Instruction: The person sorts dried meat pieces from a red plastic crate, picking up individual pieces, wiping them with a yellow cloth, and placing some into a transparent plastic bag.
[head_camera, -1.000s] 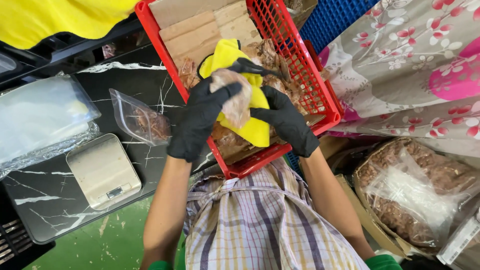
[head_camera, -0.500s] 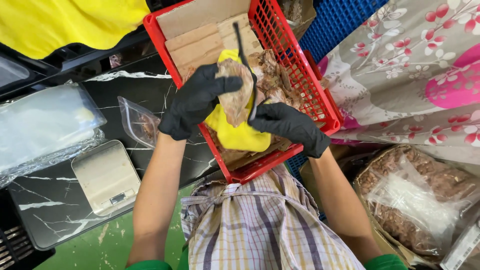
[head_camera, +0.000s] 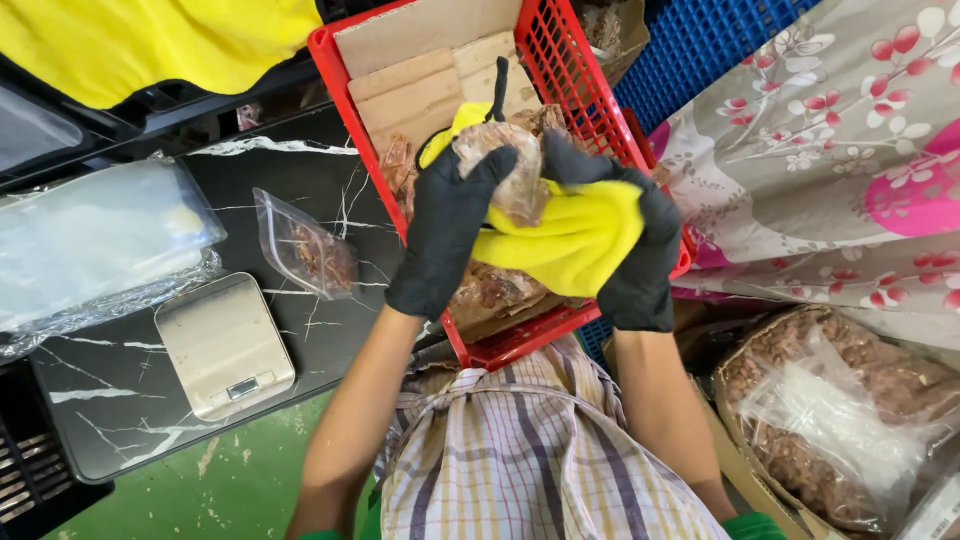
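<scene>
Both my hands wear black gloves and are raised over a red plastic basket (head_camera: 545, 60). My left hand (head_camera: 447, 232) grips a clear bag of brown dried food (head_camera: 505, 170) from the left. My right hand (head_camera: 630, 255) holds a yellow cloth (head_camera: 570, 240) wrapped under and around that bag, with its fingers pressing the bag's top. The basket holds cardboard pieces (head_camera: 420, 75) and more brown bagged food (head_camera: 490, 285) beneath my hands.
On the black marble-patterned table (head_camera: 120, 400) lie a small zip bag of brown food (head_camera: 305, 250), a silver digital scale (head_camera: 222, 345) and a stack of clear plastic bags (head_camera: 95, 240). A large open sack of brown food (head_camera: 840, 420) sits at the right, beside floral cloth (head_camera: 830, 150).
My hands have come closer together around the bag. The yellow cloth has shifted from under the bag to the right side, in my right hand.
</scene>
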